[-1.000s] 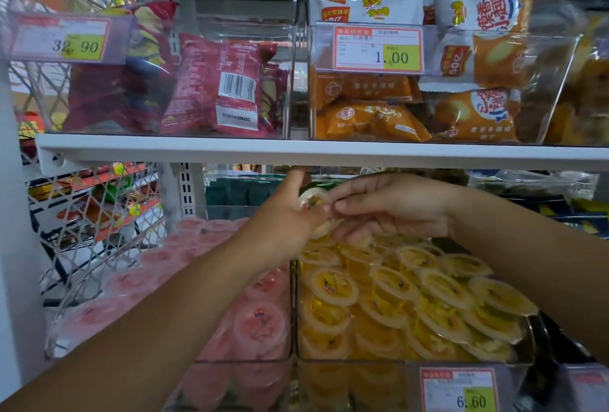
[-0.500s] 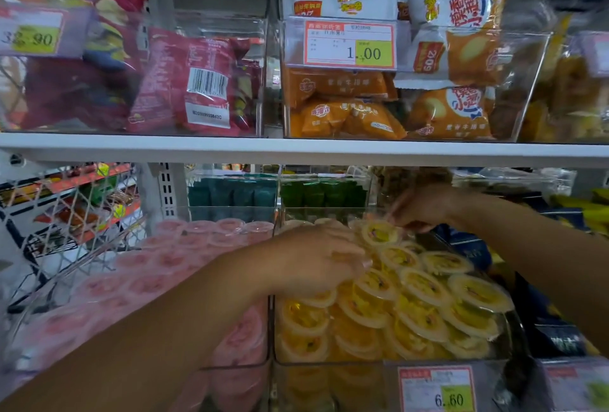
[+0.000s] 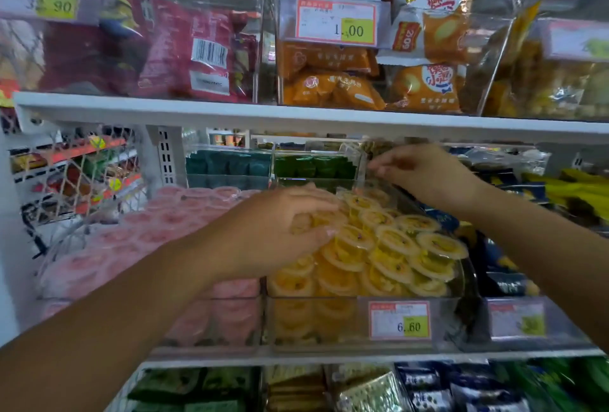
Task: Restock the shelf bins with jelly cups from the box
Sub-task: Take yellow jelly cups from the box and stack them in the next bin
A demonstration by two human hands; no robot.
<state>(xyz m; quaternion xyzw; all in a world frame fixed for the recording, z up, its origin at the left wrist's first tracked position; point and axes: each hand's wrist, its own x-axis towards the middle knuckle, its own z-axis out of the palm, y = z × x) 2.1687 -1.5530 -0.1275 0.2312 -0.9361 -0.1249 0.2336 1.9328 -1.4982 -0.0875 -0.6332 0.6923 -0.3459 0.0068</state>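
Note:
Yellow jelly cups [image 3: 395, 256] are piled high in a clear shelf bin [image 3: 329, 322] at the centre. My left hand [image 3: 283, 230] lies palm down on the left back of the pile. Its thumb and curled fingers close round one yellow cup. My right hand [image 3: 425, 174] reaches to the bin's back right corner. Its fingers hang loosely bent near the clear rear wall and hold nothing that I can see. Pink jelly cups [image 3: 131, 246] fill the neighbouring bin on the left. The supply box is out of view.
The white upper shelf [image 3: 296, 114] runs close above my hands and carries bins of snack bags. Green packets [image 3: 313, 166] stand behind the jelly bins. A wire mesh panel [image 3: 66, 180] closes the left side. A 6.60 price tag [image 3: 399, 320] hangs on the yellow bin's front.
My hands met at one cup above the pile, then parted. The left came down onto the yellow cups and stayed there. The right moved back to the bin's rear right corner.

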